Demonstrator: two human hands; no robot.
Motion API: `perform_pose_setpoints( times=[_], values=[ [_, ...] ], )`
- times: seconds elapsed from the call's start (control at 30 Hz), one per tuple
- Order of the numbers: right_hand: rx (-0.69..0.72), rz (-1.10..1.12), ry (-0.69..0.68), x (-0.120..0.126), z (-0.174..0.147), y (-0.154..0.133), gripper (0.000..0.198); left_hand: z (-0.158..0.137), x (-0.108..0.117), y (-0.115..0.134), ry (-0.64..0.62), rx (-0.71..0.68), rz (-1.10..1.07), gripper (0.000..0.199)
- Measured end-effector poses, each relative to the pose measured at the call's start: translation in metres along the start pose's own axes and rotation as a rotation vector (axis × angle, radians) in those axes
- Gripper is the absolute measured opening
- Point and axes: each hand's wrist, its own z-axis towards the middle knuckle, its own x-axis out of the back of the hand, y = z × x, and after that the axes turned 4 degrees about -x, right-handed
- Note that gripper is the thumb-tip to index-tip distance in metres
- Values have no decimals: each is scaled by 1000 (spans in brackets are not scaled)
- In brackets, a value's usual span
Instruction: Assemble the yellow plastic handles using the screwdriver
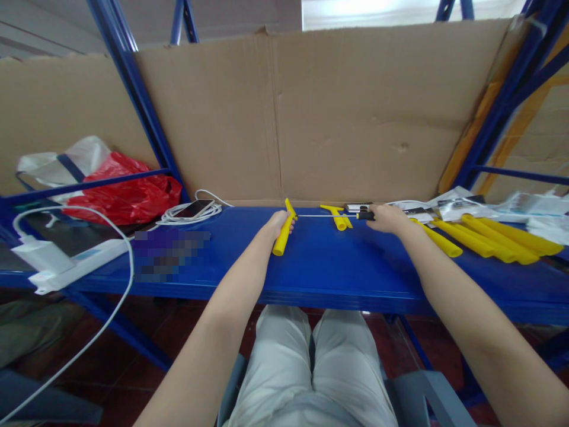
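Observation:
My left hand (278,223) is closed around a yellow plastic handle (281,242), a tube with a crosspiece at its far end, held tilted above the blue bench. My right hand (387,218) grips a screwdriver (365,216) by its black and yellow grip. Its long thin shaft runs level to the left, and the tip meets the yellow handle near its crosspiece; I cannot tell whether it is seated in a screw. Between my hands, behind the shaft, another yellow piece (340,223) with a crosspiece lies on the bench.
Several yellow tubes (489,243) lie at the right, before clear plastic bags (462,207). At the left are a red plastic bag (128,187), a coiled white cable (189,214) and a white power strip (84,265). Cardboard (355,118) stands behind the blue bench (338,267).

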Motion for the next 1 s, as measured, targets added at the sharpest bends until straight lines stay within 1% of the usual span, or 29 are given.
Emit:
perform_pose_setpoints(
  times=[0.2, 0.37, 0.57, 0.67, 0.8, 1.0],
  values=[
    [-5, 21, 23, -3, 4, 5, 35, -1, -2, 0, 44, 17, 36, 19],
    [55, 32, 84, -2, 4, 9, 28, -4, -6, 1, 74, 16, 65, 17],
    [-49, 53, 13, 4, 0, 3, 35, -17, -18, 5, 146, -5, 160, 17],
    [-46, 54, -16, 3, 1, 2, 37, -25, -23, 8, 177, -13, 205, 18],
    [-2, 43, -29, 1, 3, 6, 35, -30, -24, 10, 162, -1, 228, 20],
    [16, 62, -48, 0, 4, 10, 29, -34, -23, 10, 74, 38, 189, 22]
  ],
)
